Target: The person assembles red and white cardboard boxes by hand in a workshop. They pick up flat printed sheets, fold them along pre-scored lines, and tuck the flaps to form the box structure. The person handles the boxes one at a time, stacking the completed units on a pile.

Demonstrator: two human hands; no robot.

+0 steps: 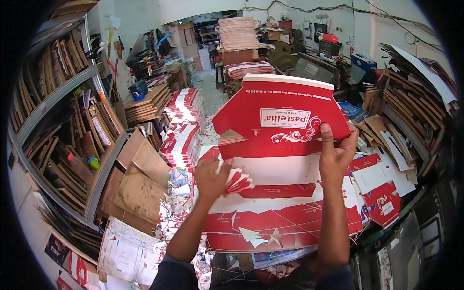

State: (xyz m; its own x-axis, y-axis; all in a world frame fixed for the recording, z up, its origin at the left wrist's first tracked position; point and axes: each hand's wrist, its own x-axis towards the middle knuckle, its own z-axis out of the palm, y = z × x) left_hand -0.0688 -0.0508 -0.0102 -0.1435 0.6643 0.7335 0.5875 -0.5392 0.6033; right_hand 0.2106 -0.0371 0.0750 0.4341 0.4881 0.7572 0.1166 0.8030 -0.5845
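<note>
A red and white die-cut box blank (285,108) stands tilted up in front of me, apparently the front one of a thin stack. My right hand (338,150) grips its right edge, thumb on the printed face and fingers behind. At its lower left, my left hand (212,179) is closed on a bunch of red and white paper scraps (239,181). Below both hands lie larger red printed sheets (285,217) with cut lines. Loose white offcuts (251,237) rest on them. What lies directly behind the raised blank is hidden.
Stacks of red and white blanks (182,145) stand left of the work surface, above floor scraps (179,212). A shelf (58,104) of wooden boards lines the left. More blanks (382,203) lie at right, beside piled boards (401,111). A tall paper stack (238,34) stands behind.
</note>
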